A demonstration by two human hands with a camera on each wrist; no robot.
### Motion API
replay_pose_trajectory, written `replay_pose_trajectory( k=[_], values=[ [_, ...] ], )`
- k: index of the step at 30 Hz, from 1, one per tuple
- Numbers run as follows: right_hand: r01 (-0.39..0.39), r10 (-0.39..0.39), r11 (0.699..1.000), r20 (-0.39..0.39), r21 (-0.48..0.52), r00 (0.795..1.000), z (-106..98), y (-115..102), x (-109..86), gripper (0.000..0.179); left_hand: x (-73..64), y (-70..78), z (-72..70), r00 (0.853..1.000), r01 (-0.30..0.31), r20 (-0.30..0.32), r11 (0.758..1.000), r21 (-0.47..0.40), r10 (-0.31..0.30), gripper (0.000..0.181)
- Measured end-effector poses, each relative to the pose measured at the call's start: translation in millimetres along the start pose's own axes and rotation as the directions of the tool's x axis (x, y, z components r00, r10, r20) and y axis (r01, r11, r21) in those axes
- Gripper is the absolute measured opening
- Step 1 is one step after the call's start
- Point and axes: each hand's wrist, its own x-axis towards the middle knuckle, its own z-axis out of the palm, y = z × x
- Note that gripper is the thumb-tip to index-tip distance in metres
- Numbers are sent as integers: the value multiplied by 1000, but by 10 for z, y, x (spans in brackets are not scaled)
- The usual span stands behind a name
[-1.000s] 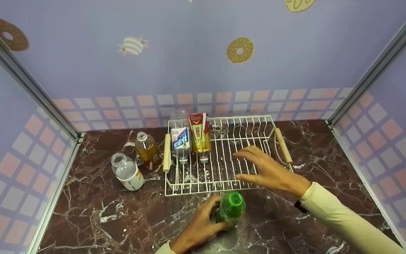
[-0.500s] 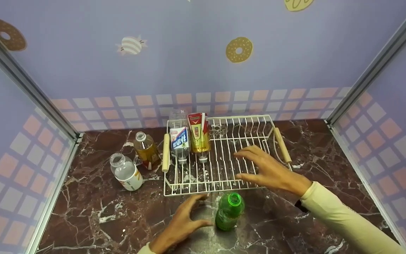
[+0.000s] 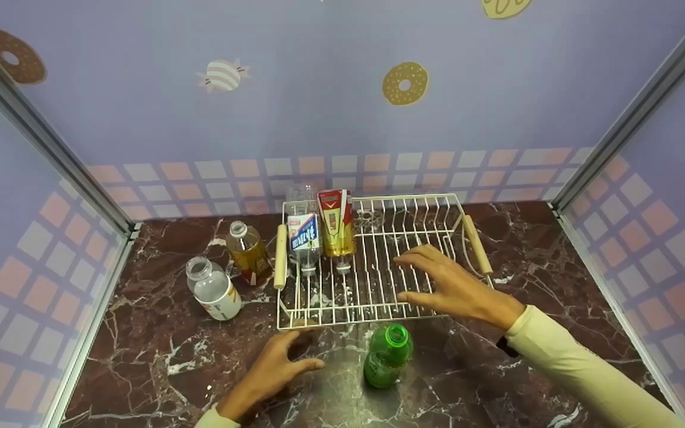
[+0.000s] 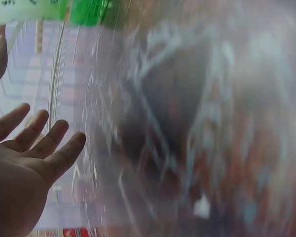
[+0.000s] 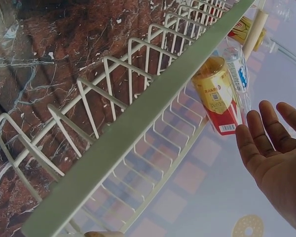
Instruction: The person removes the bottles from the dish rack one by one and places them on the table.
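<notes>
Fingers spread, my left hand (image 3: 271,365) is over the marble table left of a green bottle (image 3: 387,356), with a gap between them. The bottle stands upright and uncapped in front of the rack; its green side also shows at the top of the left wrist view. Above the right part of the white wire rack (image 3: 372,309) my right hand (image 3: 452,285) hovers, fingers apart, holding nothing. In the rack's left part, a clear bottle with a blue and white label (image 3: 304,235) and a red and gold bottle (image 3: 338,229) lean upside down, necks toward me.
Left of the rack stand an amber bottle (image 3: 248,254) and a clear bottle with a white label (image 3: 214,291), both uncapped. Wooden handles (image 3: 280,257) flank the rack. Patterned walls (image 3: 319,119) enclose the back and sides.
My left hand has let go of the green bottle and moved left, away from it. The bottle stays standing where it was. My right hand has hardly moved.
</notes>
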Motion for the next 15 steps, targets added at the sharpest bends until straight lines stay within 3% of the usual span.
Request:
replay_pose_trajectory(
  k=[7, 15],
  values=[
    [-14, 14, 1000, -8, 0, 1000, -3, 3, 0, 68, -21, -65, -272, 997, 72, 40, 997, -36, -70, 57],
    [-36, 36, 999, 9, 6, 999, -24, 3, 2, 70, 22, -64, -554, 997, 74, -33, 997, 10, -73, 60]
  ],
)
